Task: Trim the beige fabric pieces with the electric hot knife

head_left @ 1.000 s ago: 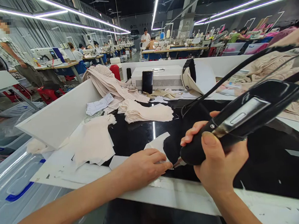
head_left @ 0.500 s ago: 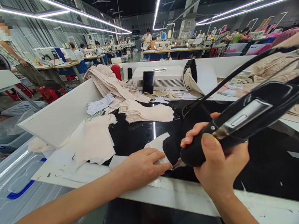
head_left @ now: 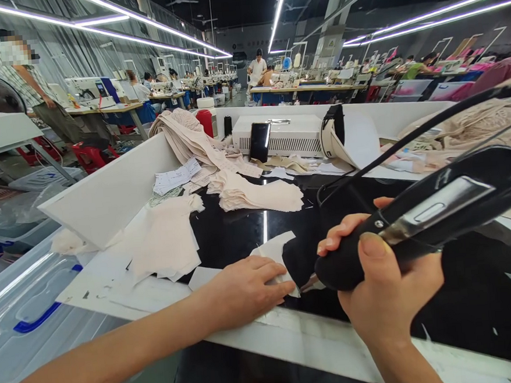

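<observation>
My left hand (head_left: 249, 291) lies palm down on a small white piece (head_left: 279, 247), fingers stretched over its lower part. In my right hand (head_left: 389, 287) is a black corded hand tool (head_left: 415, 227) with a silver metal plate. Fingers and thumb wrap round its front end. The tool's narrow metal tip (head_left: 311, 283) points left, close to the white piece's lower right edge. Whether the two touch, I cannot tell. Another flat white piece (head_left: 202, 276) shows just left of my left hand, partly hidden by it.
Pale pink stacks (head_left: 256, 194) lie on the black tabletop (head_left: 471, 275). Behind them are a phone (head_left: 259, 142), a white vented box (head_left: 277, 133) and a red spool (head_left: 205, 123). The tool's cable (head_left: 392, 150) runs right. A white side panel (head_left: 111, 190) borders the left.
The tool in my right hand has shifted slightly right, with its tip a little farther from my left fingers. My left hand stays on the white piece. The whole view has shifted slightly.
</observation>
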`<state>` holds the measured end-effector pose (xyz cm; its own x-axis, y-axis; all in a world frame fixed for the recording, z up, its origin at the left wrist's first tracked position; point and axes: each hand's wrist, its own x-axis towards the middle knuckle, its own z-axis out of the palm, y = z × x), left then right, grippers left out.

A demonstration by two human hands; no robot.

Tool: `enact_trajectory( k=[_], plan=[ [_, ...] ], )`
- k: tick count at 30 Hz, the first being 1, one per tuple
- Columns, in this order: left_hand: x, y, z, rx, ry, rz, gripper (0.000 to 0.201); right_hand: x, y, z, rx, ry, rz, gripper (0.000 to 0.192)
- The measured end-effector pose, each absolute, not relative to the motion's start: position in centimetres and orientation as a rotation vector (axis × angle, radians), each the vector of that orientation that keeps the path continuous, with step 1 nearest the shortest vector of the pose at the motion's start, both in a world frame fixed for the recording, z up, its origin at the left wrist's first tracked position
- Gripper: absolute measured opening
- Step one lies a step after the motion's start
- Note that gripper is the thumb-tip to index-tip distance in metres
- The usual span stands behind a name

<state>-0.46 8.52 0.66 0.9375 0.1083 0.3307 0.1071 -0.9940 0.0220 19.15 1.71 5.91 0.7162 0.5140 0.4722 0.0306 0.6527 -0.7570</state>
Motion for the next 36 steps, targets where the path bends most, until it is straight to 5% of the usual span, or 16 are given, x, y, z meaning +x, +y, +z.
enact_trajectory(
  k=[36],
  plan=[
    [-0.4,8.4,-0.5,2.985,0.257,0.723,0.027,19.4,5.5,5.4,-0.815,-0.796,0.249,0.049]
  ],
)
